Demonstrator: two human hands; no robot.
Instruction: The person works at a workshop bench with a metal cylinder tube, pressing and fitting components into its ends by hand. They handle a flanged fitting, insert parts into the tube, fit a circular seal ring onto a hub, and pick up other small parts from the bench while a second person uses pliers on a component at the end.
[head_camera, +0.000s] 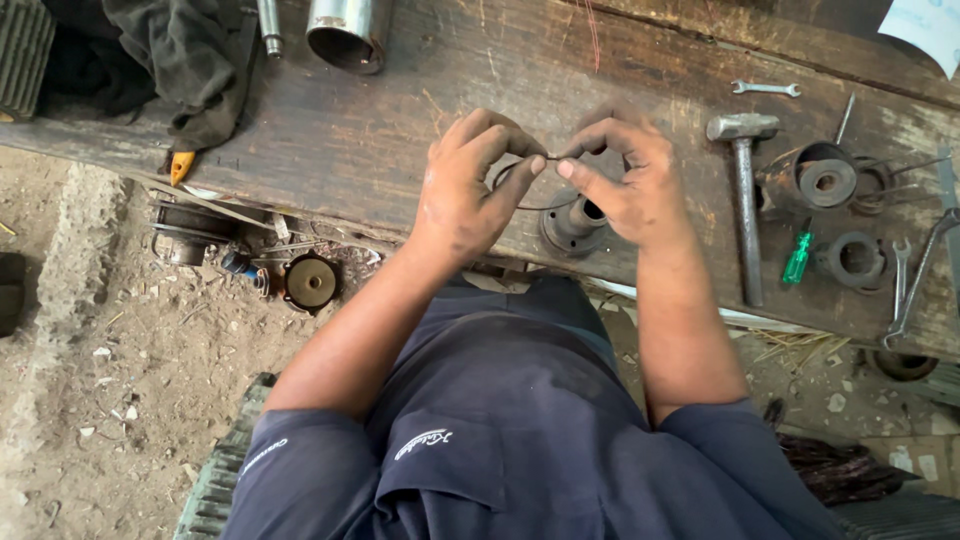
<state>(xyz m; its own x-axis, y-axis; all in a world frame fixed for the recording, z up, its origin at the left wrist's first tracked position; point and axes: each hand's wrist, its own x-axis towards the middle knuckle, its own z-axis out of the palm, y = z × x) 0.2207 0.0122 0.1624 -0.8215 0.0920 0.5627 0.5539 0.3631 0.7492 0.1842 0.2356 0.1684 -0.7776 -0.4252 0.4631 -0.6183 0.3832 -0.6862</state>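
Note:
My left hand (470, 185) and my right hand (630, 180) meet over a worn wooden workbench (400, 130). Between their fingertips both pinch a thin dark rubber ring (545, 205), which loops down under them. Just below the ring, near the bench's front edge, stands a round grey metal flanged part (572, 225) with a short tube in its middle. My right hand partly covers it.
A hammer (745, 190) lies to the right, then a green-handled screwdriver (798, 258), round metal housings (825, 180), wrenches (765, 88) and pliers (920, 275). A metal cylinder (345, 35) and dark cloth (190, 60) sit at the back left. Machine parts (310, 282) lie on the dirt floor.

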